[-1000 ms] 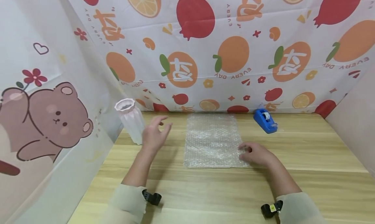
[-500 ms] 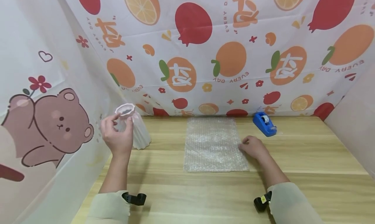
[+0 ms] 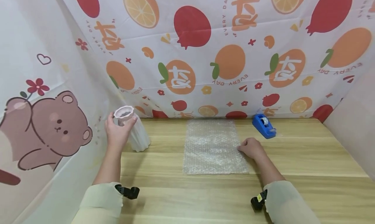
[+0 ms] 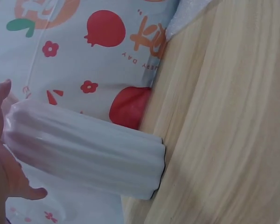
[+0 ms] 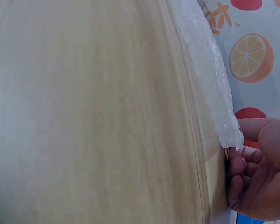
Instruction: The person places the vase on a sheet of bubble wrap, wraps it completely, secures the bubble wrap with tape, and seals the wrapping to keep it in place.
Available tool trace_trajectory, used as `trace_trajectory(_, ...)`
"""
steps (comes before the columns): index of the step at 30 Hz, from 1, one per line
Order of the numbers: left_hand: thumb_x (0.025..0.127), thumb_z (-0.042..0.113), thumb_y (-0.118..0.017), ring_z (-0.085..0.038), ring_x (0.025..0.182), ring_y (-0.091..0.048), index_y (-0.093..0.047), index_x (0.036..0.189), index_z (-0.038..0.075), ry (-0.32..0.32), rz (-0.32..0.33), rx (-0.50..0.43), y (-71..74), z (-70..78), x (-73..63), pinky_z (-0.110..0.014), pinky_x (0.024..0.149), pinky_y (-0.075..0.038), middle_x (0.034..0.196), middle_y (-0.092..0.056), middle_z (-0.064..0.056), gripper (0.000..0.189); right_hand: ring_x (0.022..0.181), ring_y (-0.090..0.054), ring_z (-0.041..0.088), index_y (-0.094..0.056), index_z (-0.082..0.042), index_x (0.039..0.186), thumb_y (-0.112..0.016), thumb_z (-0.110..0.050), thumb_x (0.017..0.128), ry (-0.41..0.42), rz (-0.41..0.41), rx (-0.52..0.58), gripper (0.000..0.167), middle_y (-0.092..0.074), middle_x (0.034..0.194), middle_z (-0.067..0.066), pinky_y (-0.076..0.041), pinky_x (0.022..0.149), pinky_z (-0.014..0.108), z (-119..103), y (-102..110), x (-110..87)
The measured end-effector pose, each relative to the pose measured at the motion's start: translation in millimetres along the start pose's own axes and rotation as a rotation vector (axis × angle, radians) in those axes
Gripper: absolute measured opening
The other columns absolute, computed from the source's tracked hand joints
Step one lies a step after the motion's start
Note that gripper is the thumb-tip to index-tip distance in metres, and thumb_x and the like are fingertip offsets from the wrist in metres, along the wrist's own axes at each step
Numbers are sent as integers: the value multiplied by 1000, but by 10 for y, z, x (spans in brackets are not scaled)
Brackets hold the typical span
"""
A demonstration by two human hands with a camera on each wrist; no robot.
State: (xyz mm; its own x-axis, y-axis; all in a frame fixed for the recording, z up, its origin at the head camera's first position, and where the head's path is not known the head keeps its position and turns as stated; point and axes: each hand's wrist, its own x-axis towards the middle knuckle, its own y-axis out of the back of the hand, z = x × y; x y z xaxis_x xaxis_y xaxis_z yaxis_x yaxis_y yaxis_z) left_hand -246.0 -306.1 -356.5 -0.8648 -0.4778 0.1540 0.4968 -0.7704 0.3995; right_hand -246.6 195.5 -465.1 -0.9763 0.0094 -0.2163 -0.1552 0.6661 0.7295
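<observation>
A white fluted vase [image 3: 139, 136] stands at the left end of the worktop [image 3: 187, 198], close to the hanging cloth [image 3: 193, 25]; a sheet of bubble wrap [image 3: 214, 146] lies flat near the middle, and a blue tape dispenser [image 3: 262, 124] sits beyond its right edge. The left hand [image 3: 117, 129] is spread about the vase's neck, thumb to one side and the other fingers to the opposite side; in the left wrist view a gap shows between one digit and the wall, so the neck is encircled rather than clasped, and whether any fingertip touches cannot be told. The right hand [image 3: 252, 148] pinches the right edge of the bubble wrap between thumb and forefinger, the remaining fingers curled beneath. Likely faults: the vase, being tall and narrow, could topple if the left fingers met one side of the neck before the other; its smooth-looking surface could slip through a light hold, and a fall might chip it, though the material cannot be judged here. As only the margin of the sheet is held, a sharp pull could free it from the pinch or drag it askew, and an outward sweep of the right hand could nudge the tape dispenser.
</observation>
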Motion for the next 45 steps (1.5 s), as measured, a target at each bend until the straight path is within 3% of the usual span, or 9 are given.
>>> trace_trajectory(4,75,57,-78,-24,144,-29,-16,158,17,46,-12,-43,-22,9,101,-39,118,-27,161,-19,-7,110,75,-54,22,-66,-6,80,-71,-28,87,1,16,1,24,-61,80,7,-42,64,30,-17,-47,10)
trace_trajectory(11,76,53,-79,-21,136,-40,-31,153,16,110,-9,-115,-33,-21,206,-35,115,-32,151,-39,-8,98,74,-53,21,-65,-6,79,-69,-28,90,-13,-3,13,25,-58,77,6,-41,63,30,-73,-91,0)
trace_trajectory(19,78,52,-77,-20,141,-36,-29,154,21,122,-39,-145,-69,-36,227,-35,117,-29,156,-35,-5,95,70,-51,20,-62,-7,73,-68,-27,90,16,20,15,27,-55,71,4,-39,61,30,-77,-69,-12)
trace_trajectory(36,81,45,-78,-19,138,-38,-33,151,22,93,-5,-192,-139,-67,224,-32,116,-30,153,-38,-5,86,69,-51,19,-62,-8,73,-69,-29,89,-3,18,32,27,-55,71,3,-39,61,29,-15,-90,21)
trace_trajectory(40,81,38,-80,-16,132,-43,-40,147,23,117,63,-260,-143,-93,232,-30,114,-32,145,-45,-3,78,71,-51,20,-62,-8,73,-70,-29,89,6,21,28,27,-55,71,3,-39,62,29,-13,-104,24)
trace_trajectory(45,79,19,-82,-14,120,-51,-51,137,16,116,219,-469,-93,-148,238,-26,107,-39,125,-54,2,66,74,-52,21,-63,-8,76,-70,-29,89,-5,22,22,26,-56,74,4,-39,64,30,-16,-100,22)
